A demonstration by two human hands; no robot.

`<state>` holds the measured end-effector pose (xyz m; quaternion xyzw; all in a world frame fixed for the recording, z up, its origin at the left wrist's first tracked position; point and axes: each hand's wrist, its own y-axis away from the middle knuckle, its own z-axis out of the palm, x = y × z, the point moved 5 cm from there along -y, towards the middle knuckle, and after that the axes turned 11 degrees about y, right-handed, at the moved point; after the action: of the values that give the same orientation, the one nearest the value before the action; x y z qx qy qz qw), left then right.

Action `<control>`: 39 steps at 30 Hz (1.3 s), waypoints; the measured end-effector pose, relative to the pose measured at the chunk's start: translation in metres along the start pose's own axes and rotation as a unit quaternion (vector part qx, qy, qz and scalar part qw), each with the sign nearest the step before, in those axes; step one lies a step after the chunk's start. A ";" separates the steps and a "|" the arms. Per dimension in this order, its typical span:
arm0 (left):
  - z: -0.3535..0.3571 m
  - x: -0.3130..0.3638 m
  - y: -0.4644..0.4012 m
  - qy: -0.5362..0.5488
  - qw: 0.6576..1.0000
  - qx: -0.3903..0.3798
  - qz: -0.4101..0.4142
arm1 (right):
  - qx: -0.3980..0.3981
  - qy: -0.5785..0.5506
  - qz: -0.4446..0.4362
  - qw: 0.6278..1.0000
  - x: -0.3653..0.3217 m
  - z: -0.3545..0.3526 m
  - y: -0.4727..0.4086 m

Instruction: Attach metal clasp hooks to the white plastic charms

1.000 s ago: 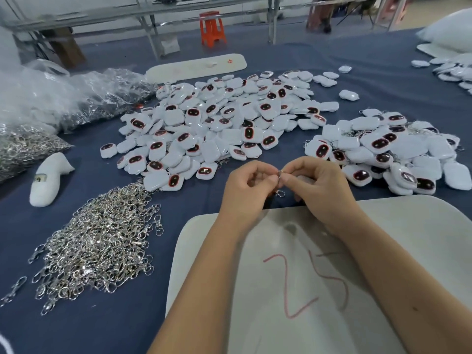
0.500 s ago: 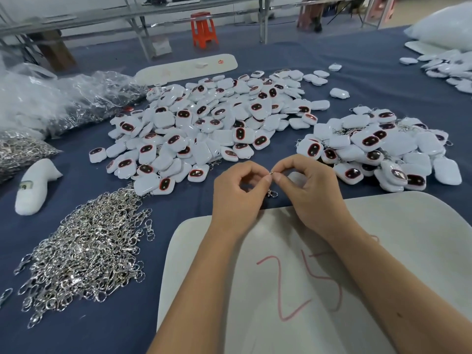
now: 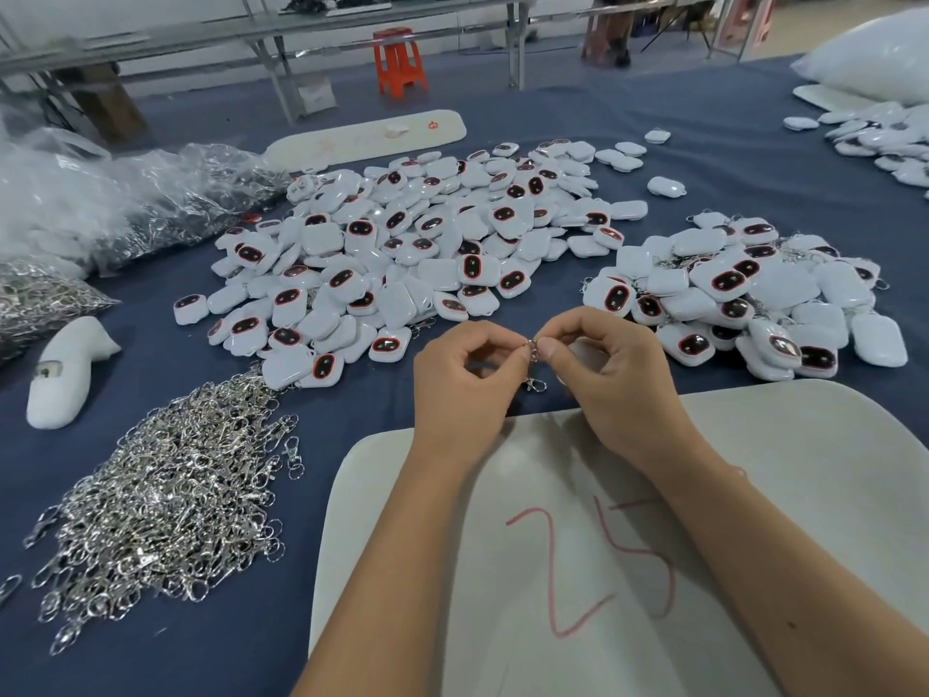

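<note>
My left hand (image 3: 465,382) and my right hand (image 3: 611,374) meet fingertip to fingertip above the blue cloth, both pinching a small metal clasp hook (image 3: 533,362) that dangles between them. A white charm (image 3: 583,352) sits under my right palm, mostly hidden. A big pile of white charms with dark red-rimmed ovals (image 3: 417,254) lies beyond my hands. A second pile of charms (image 3: 744,299) with metal hooks showing among them lies to the right. A heap of loose silver clasp hooks (image 3: 161,500) spreads at the near left.
A pale board marked "25" in red (image 3: 754,495) lies under my forearms. Clear plastic bags of hooks (image 3: 115,208) sit far left, with a white moulded piece (image 3: 65,374) beside them. A long white board (image 3: 367,138) lies behind the charms. More charms (image 3: 885,138) lie far right.
My hands stay together on the hook with only small finger shifts. The camera view drifted slightly.
</note>
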<state>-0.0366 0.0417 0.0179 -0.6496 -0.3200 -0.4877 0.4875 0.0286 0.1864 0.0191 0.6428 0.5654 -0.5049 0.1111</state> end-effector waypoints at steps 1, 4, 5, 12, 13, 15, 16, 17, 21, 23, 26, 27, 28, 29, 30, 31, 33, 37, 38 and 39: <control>-0.001 0.000 0.000 0.006 1.000 0.010 0.002 | -0.003 -0.003 0.003 1.000 0.000 0.001 0.000; -0.003 0.000 0.000 0.017 1.000 0.023 -0.001 | -0.008 -0.002 0.005 1.000 0.000 0.002 0.000; -0.003 0.000 0.000 0.018 1.000 0.020 -0.004 | -0.006 0.000 0.004 1.000 0.000 0.002 0.000; -0.001 0.001 0.001 0.000 1.000 0.008 0.012 | 0.024 0.064 -0.042 0.997 -0.007 -0.001 0.002; -0.002 0.003 0.001 -0.009 1.000 0.010 0.026 | 0.028 0.081 -0.061 0.994 -0.010 -0.001 0.002; -0.003 0.007 0.001 -0.035 0.997 0.008 0.066 | 0.025 0.113 -0.095 0.989 -0.014 0.000 0.002; -0.004 0.008 0.001 -0.052 0.995 0.001 0.085 | 0.020 0.126 -0.106 0.986 -0.014 0.000 0.002; -0.004 0.009 0.000 -0.069 0.993 -0.005 0.099 | 0.016 0.136 -0.113 0.984 -0.014 0.000 0.002; -0.003 0.007 0.001 -0.109 0.987 -0.018 0.115 | 0.018 0.153 -0.115 0.981 -0.012 -0.001 0.003; -0.001 0.007 0.002 -0.100 0.989 -0.017 0.109 | 0.032 0.140 -0.111 0.983 -0.014 -0.002 0.003; 0.000 0.005 0.002 -0.030 0.996 0.002 0.081 | 0.049 0.101 -0.086 0.990 -0.012 -0.005 0.003; 0.001 0.005 0.001 -0.004 0.998 0.007 0.066 | 0.046 0.088 -0.077 0.992 -0.012 -0.006 0.002; 0.001 0.004 0.001 0.016 0.998 0.011 0.054 | 0.041 0.076 -0.071 0.994 -0.011 -0.006 0.002; 0.002 0.004 0.001 0.030 0.998 0.013 0.044 | 0.038 0.066 -0.067 0.995 -0.011 -0.006 0.001; 0.003 0.004 0.001 0.041 0.998 0.015 0.037 | 0.040 0.060 -0.065 0.995 -0.011 -0.007 0.001; 0.003 0.005 0.001 0.051 0.998 0.016 0.033 | 0.044 0.056 -0.064 0.995 -0.012 -0.008 0.001; 0.004 0.005 0.001 0.068 0.997 0.017 0.028 | 0.053 0.050 -0.062 0.995 -0.012 -0.009 0.002; 0.004 0.004 0.001 0.054 0.998 0.012 0.021 | 0.081 0.065 -0.071 0.992 -0.015 -0.013 0.003; 0.003 0.004 0.001 0.041 0.999 0.008 0.024 | 0.087 0.074 -0.079 0.990 -0.015 -0.014 0.003; 0.003 0.004 0.002 0.029 0.999 0.004 0.030 | 0.091 0.087 -0.089 0.988 -0.016 -0.014 0.003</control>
<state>-0.0326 0.0436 0.0211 -0.6424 -0.2878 -0.4903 0.5140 0.0414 0.1855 0.0368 0.6390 0.5794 -0.5041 -0.0433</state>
